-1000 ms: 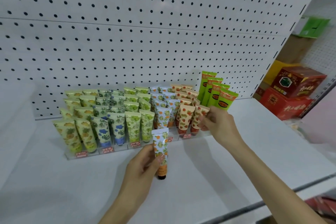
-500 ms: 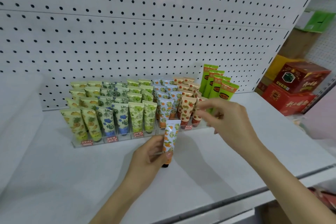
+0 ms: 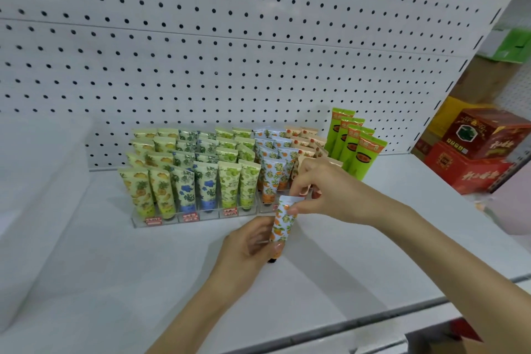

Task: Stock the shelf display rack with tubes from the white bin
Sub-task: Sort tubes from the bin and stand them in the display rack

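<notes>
Holding the orange-print tube just before the display rack at frame centre, left hand gripping its lower end, right hand pinching its top, I judge the rack nearly full, this tube not yet slotted.

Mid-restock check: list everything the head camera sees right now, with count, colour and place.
orange-print tube: one, white with orange fruit, held in front of the rack
display rack: one, clear, tiered, on the shelf
racked tubes: many, yellow, blue, green, orange and peach prints, in rows
tall green tubes: four, bright green, right of the rack
white bin: one, white, far left
shelf: one, white, under everything
pegboard: one, white, behind
red boxes: two, red, stacked far right
left hand: one, grips the tube's lower end
right hand: one, pinches the tube's top edge
</notes>
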### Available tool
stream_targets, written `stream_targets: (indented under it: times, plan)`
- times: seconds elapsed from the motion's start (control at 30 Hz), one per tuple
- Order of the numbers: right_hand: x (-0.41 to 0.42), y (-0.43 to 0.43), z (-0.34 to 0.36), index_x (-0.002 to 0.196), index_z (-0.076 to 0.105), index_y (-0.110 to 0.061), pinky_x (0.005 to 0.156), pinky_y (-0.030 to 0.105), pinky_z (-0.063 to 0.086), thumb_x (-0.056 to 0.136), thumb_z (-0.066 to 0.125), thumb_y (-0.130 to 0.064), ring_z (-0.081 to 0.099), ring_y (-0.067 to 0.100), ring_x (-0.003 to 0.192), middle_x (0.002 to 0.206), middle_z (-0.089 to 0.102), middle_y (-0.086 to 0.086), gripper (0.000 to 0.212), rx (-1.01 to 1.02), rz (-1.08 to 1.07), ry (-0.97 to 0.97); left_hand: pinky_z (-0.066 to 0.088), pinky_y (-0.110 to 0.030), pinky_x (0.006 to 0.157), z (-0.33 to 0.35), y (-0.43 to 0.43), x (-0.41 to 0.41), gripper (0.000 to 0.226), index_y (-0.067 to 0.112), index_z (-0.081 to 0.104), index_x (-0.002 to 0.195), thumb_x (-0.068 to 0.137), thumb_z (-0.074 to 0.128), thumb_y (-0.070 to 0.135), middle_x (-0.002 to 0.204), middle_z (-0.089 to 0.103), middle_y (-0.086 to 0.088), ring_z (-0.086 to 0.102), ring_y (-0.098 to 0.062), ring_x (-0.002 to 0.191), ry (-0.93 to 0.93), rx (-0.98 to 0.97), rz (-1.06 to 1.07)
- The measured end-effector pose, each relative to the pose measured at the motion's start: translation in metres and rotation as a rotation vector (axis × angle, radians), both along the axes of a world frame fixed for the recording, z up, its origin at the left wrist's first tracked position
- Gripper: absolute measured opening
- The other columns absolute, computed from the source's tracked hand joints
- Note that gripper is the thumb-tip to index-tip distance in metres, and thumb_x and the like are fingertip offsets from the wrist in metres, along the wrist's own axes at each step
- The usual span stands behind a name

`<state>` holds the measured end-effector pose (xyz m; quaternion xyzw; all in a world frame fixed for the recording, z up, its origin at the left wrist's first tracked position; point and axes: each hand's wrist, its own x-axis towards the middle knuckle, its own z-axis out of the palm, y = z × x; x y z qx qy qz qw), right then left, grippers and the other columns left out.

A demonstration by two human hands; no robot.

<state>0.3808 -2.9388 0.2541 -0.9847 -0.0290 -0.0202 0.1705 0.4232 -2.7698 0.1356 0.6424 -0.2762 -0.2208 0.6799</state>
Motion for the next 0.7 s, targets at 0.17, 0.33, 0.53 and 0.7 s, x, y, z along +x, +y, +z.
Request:
stream_targets:
  times: [0.17,0.33,0.53,0.7]
  plan:
    - [0.0,-0.001,0.005,0.083,0.073,-0.017,0.064,0.014,0.031,0.076,0.075,-0.035,0.04,0.002,0.076,0.078,0.042,-0.011,0.02,-0.039,-0.027,0.002,0.048,-0.013,0.078,0.001,0.004,0.001,0.029,0.022,0.066,0.106,0.087,0.063,0.0,0.098,0.073,0.013,0.066,-0.003,0.089,-0.106,0.037,0.014]
    - [0.001,-0.013,0.016,0.085,0.073,-0.016,0.068,0.027,0.033,0.075,0.077,-0.033,0.045,0.016,0.086,0.091,0.049,0.002,0.019,-0.037,-0.21,-0.125,0.041,-0.015,0.096,-0.01,0.035,0.017,0.047,0.031,0.057,0.125,0.093,0.033,0.055,0.13,0.056,0.018,0.051,-0.001,0.118,-0.951,0.612,0.13]
    - [0.016,-0.014,0.007,0.097,0.072,-0.01,0.079,0.03,0.029,0.079,0.073,-0.032,0.036,0.015,0.091,0.09,0.043,0.0,0.028,-0.187,-0.328,-0.291,0.026,-0.029,0.113,-0.018,0.033,0.021,0.062,0.019,0.058,0.128,0.093,0.026,0.059,0.136,0.056,-0.001,0.052,-0.018,0.127,-1.109,0.851,0.111]
    - [0.027,-0.012,0.004,0.099,0.071,-0.009,0.082,0.037,0.038,0.081,0.072,-0.034,0.047,0.024,0.094,0.091,0.044,0.002,0.031,-0.241,-0.37,-0.278,0.021,-0.028,0.109,-0.015,0.034,0.021,0.066,0.019,0.059,0.127,0.095,0.019,0.061,0.137,0.055,-0.001,0.051,-0.018,0.128,-1.103,0.89,0.102]
